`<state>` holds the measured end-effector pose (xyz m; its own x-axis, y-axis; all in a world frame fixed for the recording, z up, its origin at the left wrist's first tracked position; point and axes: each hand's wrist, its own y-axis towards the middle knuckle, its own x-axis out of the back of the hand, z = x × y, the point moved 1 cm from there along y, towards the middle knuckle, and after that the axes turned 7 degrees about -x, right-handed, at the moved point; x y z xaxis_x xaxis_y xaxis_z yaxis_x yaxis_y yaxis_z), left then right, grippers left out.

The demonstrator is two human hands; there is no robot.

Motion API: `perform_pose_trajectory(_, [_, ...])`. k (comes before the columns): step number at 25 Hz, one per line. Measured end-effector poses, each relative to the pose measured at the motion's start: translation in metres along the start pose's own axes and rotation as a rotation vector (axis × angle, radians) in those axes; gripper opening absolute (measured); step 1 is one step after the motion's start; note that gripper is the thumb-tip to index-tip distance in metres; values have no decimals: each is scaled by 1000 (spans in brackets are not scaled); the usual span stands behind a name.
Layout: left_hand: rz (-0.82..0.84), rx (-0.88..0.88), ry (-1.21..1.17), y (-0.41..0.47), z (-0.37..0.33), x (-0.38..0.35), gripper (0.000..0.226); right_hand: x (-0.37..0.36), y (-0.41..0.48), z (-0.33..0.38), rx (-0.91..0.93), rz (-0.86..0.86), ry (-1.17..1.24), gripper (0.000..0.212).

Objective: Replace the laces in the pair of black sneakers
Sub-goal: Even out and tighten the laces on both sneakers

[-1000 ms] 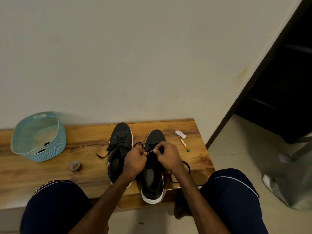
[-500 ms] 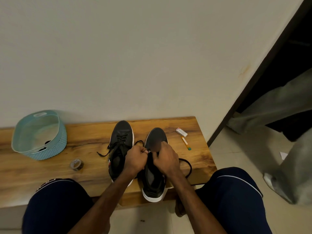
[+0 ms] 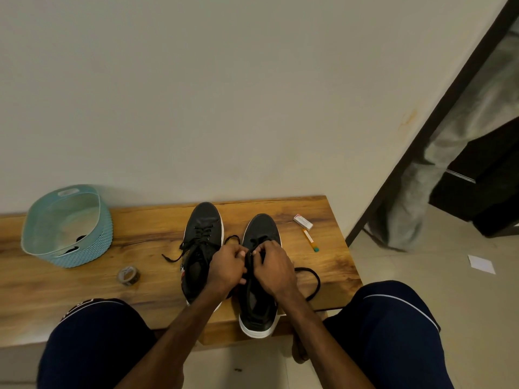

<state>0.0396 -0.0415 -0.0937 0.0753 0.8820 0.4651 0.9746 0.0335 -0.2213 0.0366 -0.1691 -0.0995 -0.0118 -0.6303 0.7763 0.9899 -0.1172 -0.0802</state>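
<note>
Both forearms are reaching forward from between the knees and meeting over the right sneaker, which is standing on the wooden bench with its heel hanging past the front edge. The left hand is curling knuckles-up over this sneaker's left side, thumb and fingertips pinching the black lace above the eyelets. The right hand is mirroring it from the other side, its fingers bent and pinching the same lace, the two sets of fingertips almost touching. A loose loop of that lace is trailing to the right of the right sneaker. No brand is showing legibly on either shoe. The small box lying beyond and to the right of the right sneaker is carrying red print too small to read. Counting: two black sneakers with white soles, the left sneaker standing just left of the right sneaker and already laced. One orange tube is lying right of the right sneaker, just nearer than the box. One tape roll and one pale blue basket are sitting well to its left.
</note>
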Motion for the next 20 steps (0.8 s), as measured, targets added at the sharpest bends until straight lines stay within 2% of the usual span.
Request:
perform_pose_trajectory(7, [-67, -31, 33, -1, 1, -4, 6, -2, 3, 1, -123, 54, 80, 3])
perform_pose_trajectory(15, [-133, -49, 85, -2, -2, -8, 4, 4, 10, -2, -246, 127, 223, 9])
perform_pose_trajectory(20, [-140, -73, 123, -3, 0, -10, 5, 7, 7, 7, -186, 100, 1, 4])
